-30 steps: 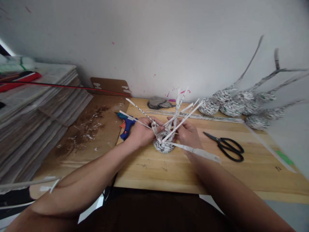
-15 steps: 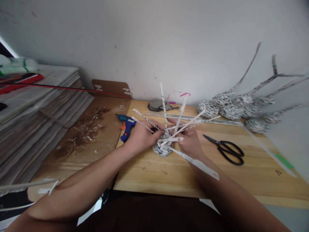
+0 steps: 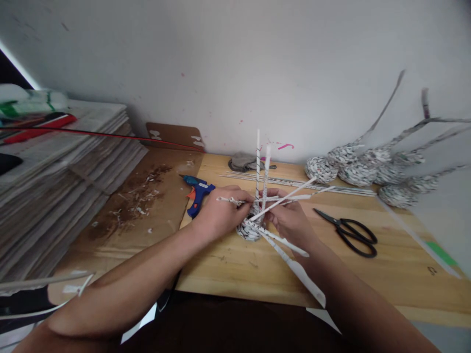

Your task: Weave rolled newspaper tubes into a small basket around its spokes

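Observation:
A small round piece woven from rolled newspaper (image 3: 248, 231) rests on the wooden board, several paper tubes sticking out of it. My left hand (image 3: 225, 212) is closed on its left side, thumb and fingers pinching the weave near the base of the tubes. On the other side, my right hand (image 3: 289, 213) has its fingers curled round paper tubes close to the weave. A long paper tube (image 3: 285, 198) slants up to the right across my right hand. Two tubes stand nearly upright, and a flattened one (image 3: 300, 274) points down toward me. My fingertips are partly hidden.
Scissors (image 3: 348, 233) lie to the right, a blue glue gun (image 3: 198, 193) to the left. Behind are loose paper tubes (image 3: 342, 190) and a grey cloth-like item (image 3: 245, 162). Several woven balls (image 3: 358, 172) sit at back right. Stacked newspapers (image 3: 88, 166) rise at left.
The woven piece has turned between my hands, and its tubes point in different directions; one flattened tube swings lower toward me. My right hand's fingers have shifted. The whole view has moved slightly.

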`<act>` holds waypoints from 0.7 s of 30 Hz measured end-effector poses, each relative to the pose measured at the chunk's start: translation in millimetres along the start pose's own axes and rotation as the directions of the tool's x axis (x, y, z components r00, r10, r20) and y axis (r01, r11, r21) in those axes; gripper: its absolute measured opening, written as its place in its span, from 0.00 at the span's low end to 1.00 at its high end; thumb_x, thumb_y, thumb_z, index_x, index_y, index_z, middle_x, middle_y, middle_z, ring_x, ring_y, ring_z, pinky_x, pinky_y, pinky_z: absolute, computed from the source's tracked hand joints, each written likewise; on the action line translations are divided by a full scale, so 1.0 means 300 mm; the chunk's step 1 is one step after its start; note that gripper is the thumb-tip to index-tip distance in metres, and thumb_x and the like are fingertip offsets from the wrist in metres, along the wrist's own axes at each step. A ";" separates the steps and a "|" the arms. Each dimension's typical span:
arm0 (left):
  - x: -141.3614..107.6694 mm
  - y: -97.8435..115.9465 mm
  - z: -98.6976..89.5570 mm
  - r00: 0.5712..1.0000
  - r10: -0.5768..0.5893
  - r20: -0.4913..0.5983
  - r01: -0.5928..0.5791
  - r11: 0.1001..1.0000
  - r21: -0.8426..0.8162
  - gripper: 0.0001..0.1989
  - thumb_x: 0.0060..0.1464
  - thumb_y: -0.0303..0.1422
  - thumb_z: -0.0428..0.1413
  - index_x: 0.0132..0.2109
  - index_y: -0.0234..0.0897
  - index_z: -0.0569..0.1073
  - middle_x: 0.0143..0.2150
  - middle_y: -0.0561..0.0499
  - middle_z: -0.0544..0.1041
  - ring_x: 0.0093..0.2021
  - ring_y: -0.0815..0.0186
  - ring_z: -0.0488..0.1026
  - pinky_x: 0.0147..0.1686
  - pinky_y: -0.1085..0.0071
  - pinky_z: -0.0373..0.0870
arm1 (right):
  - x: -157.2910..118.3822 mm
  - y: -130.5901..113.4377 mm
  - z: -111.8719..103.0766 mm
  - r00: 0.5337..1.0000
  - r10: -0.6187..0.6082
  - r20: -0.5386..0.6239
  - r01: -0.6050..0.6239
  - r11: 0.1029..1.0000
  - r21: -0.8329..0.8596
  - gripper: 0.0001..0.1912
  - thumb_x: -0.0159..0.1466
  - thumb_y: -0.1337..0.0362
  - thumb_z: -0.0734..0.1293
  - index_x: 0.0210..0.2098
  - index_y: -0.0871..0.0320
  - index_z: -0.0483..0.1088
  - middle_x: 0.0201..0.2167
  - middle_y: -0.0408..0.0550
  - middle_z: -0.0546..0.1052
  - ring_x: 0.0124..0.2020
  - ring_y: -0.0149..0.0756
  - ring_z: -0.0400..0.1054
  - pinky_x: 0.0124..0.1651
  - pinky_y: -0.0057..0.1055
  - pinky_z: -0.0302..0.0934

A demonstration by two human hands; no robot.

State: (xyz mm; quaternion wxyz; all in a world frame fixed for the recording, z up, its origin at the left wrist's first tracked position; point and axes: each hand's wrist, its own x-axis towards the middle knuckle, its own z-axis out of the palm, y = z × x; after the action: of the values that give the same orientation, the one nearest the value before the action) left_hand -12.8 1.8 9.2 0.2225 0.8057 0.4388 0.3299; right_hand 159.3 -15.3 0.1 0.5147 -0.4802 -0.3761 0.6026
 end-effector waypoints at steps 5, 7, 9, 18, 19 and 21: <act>-0.010 0.001 0.004 1.000 0.017 0.012 -0.018 0.994 0.104 0.11 0.57 0.26 0.55 0.40 0.39 0.83 0.36 0.45 0.82 0.35 0.63 0.77 0.37 0.69 0.70 | -0.005 0.002 0.008 0.999 0.014 0.030 -0.016 0.999 0.039 0.19 0.50 0.59 0.77 0.38 0.56 0.71 0.24 0.41 0.76 0.23 0.31 0.68 0.28 0.30 0.62; -0.010 0.002 0.003 1.000 0.021 0.017 -0.023 0.992 0.122 0.11 0.58 0.27 0.55 0.39 0.40 0.83 0.36 0.45 0.82 0.35 0.62 0.78 0.38 0.68 0.70 | -0.002 0.013 0.009 1.000 -0.002 -0.002 0.002 0.999 0.036 0.20 0.50 0.57 0.77 0.38 0.56 0.70 0.23 0.40 0.75 0.22 0.31 0.67 0.28 0.30 0.62; -0.006 -0.003 0.000 1.000 -0.005 0.007 0.004 0.998 0.068 0.10 0.57 0.28 0.56 0.39 0.40 0.83 0.37 0.45 0.83 0.36 0.62 0.78 0.39 0.67 0.71 | 0.000 0.022 0.008 0.999 -0.009 -0.035 0.010 1.000 0.025 0.21 0.49 0.58 0.78 0.39 0.55 0.70 0.23 0.39 0.75 0.22 0.31 0.67 0.28 0.30 0.62; 0.025 -0.063 0.010 0.892 -0.364 0.269 0.449 0.641 -0.623 0.13 0.46 0.40 0.65 0.32 0.33 0.80 0.26 0.49 0.79 0.25 0.65 0.73 0.26 0.71 0.67 | -0.005 0.022 0.002 0.998 -0.055 -0.044 0.052 0.996 -0.070 0.17 0.49 0.64 0.76 0.38 0.53 0.72 0.26 0.39 0.77 0.26 0.34 0.70 0.30 0.31 0.65; 0.023 -0.059 0.015 0.881 -0.374 0.291 0.469 0.597 -0.651 0.13 0.46 0.41 0.64 0.32 0.33 0.80 0.25 0.49 0.79 0.23 0.67 0.71 0.24 0.72 0.65 | -0.004 0.029 0.000 0.997 -0.066 -0.045 0.064 0.996 -0.057 0.17 0.49 0.64 0.75 0.39 0.53 0.72 0.26 0.39 0.77 0.26 0.34 0.70 0.30 0.31 0.66; 0.020 -0.048 0.023 0.865 -0.394 0.310 0.494 0.564 -0.662 0.15 0.46 0.42 0.65 0.32 0.33 0.79 0.25 0.50 0.78 0.22 0.68 0.70 0.24 0.73 0.64 | 0.001 0.046 -0.008 0.994 -0.107 -0.032 0.106 0.994 -0.029 0.17 0.51 0.65 0.75 0.40 0.53 0.71 0.27 0.39 0.78 0.27 0.34 0.72 0.32 0.31 0.67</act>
State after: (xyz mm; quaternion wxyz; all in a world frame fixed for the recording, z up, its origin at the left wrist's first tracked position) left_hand -13.3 13.9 -2.9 0.6240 0.5334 0.4459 0.3568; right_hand 157.9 -17.6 -13.7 0.5456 -0.4765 -0.4007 0.5609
